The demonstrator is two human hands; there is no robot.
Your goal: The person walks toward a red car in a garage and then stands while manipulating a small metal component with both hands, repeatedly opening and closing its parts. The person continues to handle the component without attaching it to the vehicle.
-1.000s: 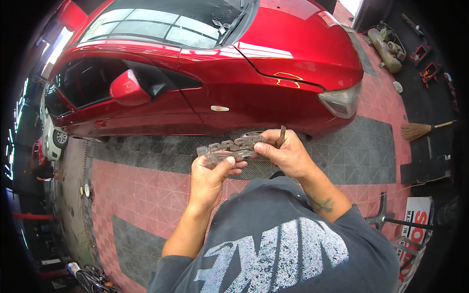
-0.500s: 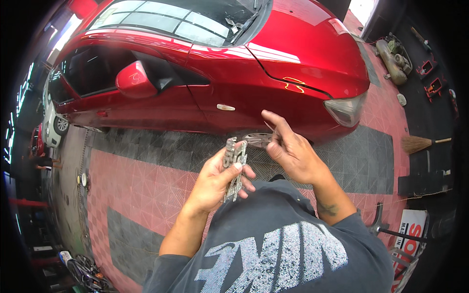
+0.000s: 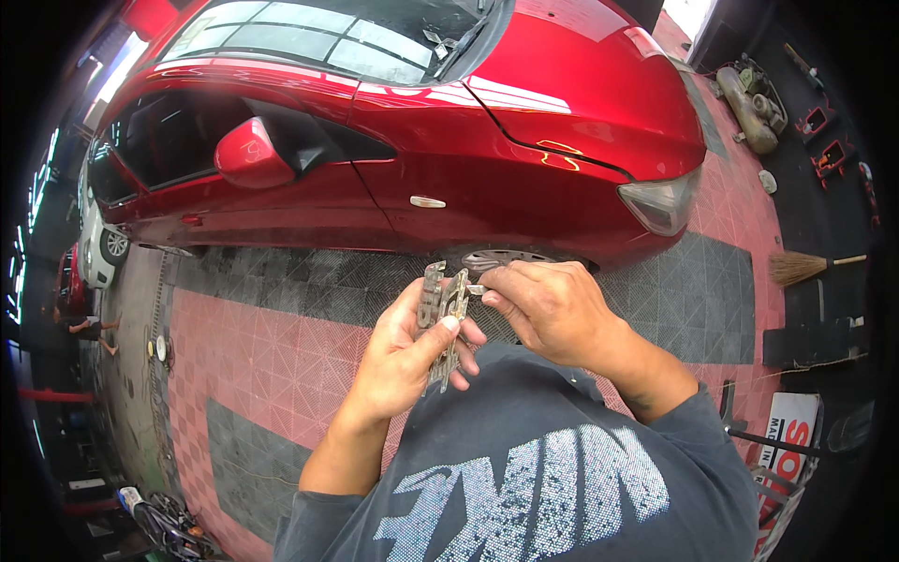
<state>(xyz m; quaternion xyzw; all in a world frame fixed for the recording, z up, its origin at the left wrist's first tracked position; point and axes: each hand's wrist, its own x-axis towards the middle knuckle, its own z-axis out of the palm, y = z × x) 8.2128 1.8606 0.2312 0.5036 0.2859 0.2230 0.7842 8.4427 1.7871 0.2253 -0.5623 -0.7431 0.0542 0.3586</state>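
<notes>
My left hand (image 3: 398, 351) is closed round worn, silvery car badges (image 3: 453, 314) with cut-out shapes, held upright in front of my shirt. Its thumb presses on their face, and its fingertips show behind them on the right. My right hand (image 3: 552, 304) is pinched at the badges' upper right edge. A small silvery piece (image 3: 477, 289) shows between its fingertips and the badges; whether it belongs to them I cannot tell. Beyond both hands stands a red car (image 3: 393, 201), its side towards me, with the front wheel (image 3: 501, 258) just past my right hand.
Red and grey interlocking tiles (image 3: 262, 365) cover the floor. To the right are a broom (image 3: 801, 269), an air compressor (image 3: 752, 110), red jacks (image 3: 830, 159) and a white sign board (image 3: 785, 431). A white car (image 3: 101, 239) stands far left; a bicycle-like thing (image 3: 164, 520) lies lower left.
My right hand has come down and left, from raised and open to pinched against the badges' edge. My left hand keeps its hold almost in place.
</notes>
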